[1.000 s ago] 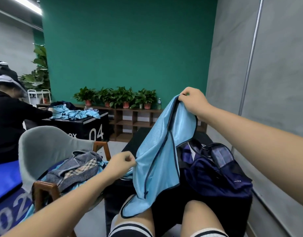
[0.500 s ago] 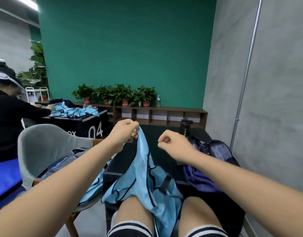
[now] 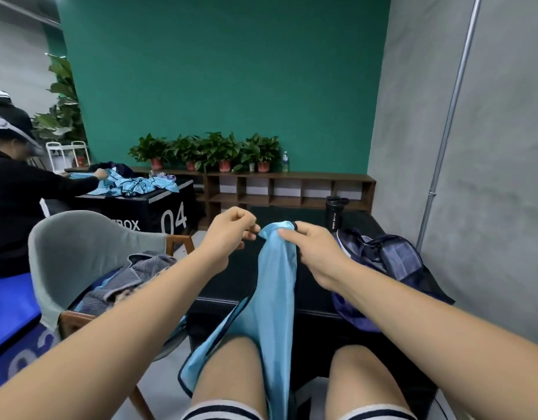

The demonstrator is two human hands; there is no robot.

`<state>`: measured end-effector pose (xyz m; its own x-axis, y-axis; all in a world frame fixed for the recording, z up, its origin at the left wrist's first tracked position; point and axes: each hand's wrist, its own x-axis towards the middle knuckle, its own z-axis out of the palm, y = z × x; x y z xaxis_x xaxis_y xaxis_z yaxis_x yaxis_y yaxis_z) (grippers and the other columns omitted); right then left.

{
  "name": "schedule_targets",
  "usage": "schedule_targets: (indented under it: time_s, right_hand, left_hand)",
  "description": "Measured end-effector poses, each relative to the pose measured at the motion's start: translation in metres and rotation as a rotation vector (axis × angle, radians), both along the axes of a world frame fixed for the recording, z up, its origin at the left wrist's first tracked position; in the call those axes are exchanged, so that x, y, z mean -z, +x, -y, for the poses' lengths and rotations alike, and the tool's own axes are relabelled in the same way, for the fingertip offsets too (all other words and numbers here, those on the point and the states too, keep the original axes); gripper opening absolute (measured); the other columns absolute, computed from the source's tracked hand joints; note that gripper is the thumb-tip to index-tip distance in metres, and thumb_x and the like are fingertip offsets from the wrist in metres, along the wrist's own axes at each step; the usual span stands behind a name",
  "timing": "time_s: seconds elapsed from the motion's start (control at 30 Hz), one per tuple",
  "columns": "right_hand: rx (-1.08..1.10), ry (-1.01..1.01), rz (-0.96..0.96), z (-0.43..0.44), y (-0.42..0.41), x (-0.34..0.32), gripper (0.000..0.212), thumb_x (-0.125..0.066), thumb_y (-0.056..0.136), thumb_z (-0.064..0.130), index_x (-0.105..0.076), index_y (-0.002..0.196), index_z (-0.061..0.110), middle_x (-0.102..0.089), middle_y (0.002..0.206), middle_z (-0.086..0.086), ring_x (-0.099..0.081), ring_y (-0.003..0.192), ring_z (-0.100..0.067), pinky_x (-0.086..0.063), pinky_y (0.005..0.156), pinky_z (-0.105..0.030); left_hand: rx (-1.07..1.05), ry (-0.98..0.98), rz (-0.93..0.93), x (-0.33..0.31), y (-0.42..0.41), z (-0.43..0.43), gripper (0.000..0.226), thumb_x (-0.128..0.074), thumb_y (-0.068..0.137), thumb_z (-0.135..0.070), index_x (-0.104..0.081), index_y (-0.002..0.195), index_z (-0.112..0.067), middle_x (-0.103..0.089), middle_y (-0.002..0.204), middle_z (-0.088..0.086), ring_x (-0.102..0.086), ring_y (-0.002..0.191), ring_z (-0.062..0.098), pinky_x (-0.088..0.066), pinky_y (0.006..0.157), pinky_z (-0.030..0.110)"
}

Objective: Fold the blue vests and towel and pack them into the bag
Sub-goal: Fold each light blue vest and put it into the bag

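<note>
- Step in hand, as I read it: folding one blue vest [image 3: 274,298]. Nothing looks packed yet.
- The right hand [image 3: 313,253] has its fingers curled round the bunched top of the vest, a proper grip and not just a touch.
- The left hand [image 3: 228,237] is curled up just beside it. Thumb and forefinger look like they pinch the dark trim at the vest's top corner, though it's a tiny bit of cloth, so I'm not 100% sure.
- The vest hangs from both hands in a long narrow drape, down past the edge of the black table [image 3: 237,280] and onto the lap between the knees.
- The bag [image 3: 389,262] sits on the table to the right, near the right forearm, with a sport bottle [image 3: 334,213] behind it.
- A grey striped cloth [image 3: 146,268] lies on the chair [image 3: 73,247] to the left. Can't tell if that's the towel.
- Next move, I'd guess: spread the hands apart to square the top edge, then lay the vest flat on the table and fold it before it goes near the bag.
</note>
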<state>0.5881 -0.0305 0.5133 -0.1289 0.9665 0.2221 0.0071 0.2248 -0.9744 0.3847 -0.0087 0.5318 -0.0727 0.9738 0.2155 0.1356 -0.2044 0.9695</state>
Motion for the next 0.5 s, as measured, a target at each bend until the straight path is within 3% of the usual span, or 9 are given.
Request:
schedule_targets:
  time_s: [0.2,0.3,0.4,0.5]
  right_hand:
    - [0.01,-0.039,0.066,-0.042,0.003,-0.013,0.013,-0.074,0.098,0.022,-0.081,0.1,0.011,-0.081,0.105,-0.008,-0.074,0.094,-0.017,-0.055,0.09,-0.036]
    - [0.019,-0.049,0.098,-0.06,0.003,-0.026,0.012,-0.073,0.098,0.021,-0.08,0.098,0.011,-0.081,0.106,-0.01,-0.072,0.087,-0.017,-0.053,0.081,-0.034]
    - [0.03,-0.052,0.107,-0.073,0.004,-0.041,0.016,-0.073,0.099,0.019,-0.08,0.106,0.008,-0.08,0.108,-0.012,-0.072,0.084,-0.016,-0.055,0.076,-0.029]
    - [0.016,-0.033,0.108,-0.082,0.006,-0.051,0.013,-0.072,0.098,0.018,-0.081,0.104,0.01,-0.081,0.107,-0.012,-0.073,0.088,-0.018,-0.055,0.08,-0.032]
  left_hand:
    - [-0.029,-0.16,-0.104,0.086,-0.027,-0.008,0.006,-0.064,0.094,-0.013,-0.07,0.093,-0.015,-0.078,0.086,0.001,-0.061,0.07,0.011,-0.038,0.056,0.023]
    - [-0.028,-0.189,-0.162,0.131,-0.052,-0.011,0.008,-0.067,0.091,-0.004,-0.071,0.088,-0.011,-0.073,0.079,-0.003,-0.06,0.071,0.012,-0.042,0.057,0.016]
    - [-0.074,-0.244,-0.218,0.169,-0.082,-0.01,0.006,-0.071,0.09,-0.005,-0.07,0.086,-0.009,-0.07,0.077,-0.005,-0.06,0.071,0.01,-0.045,0.063,0.018]
    - [-0.119,-0.298,-0.202,0.202,-0.108,-0.007,0.001,-0.069,0.088,-0.001,-0.068,0.087,-0.001,-0.068,0.077,0.001,-0.058,0.072,0.013,-0.046,0.064,0.022]
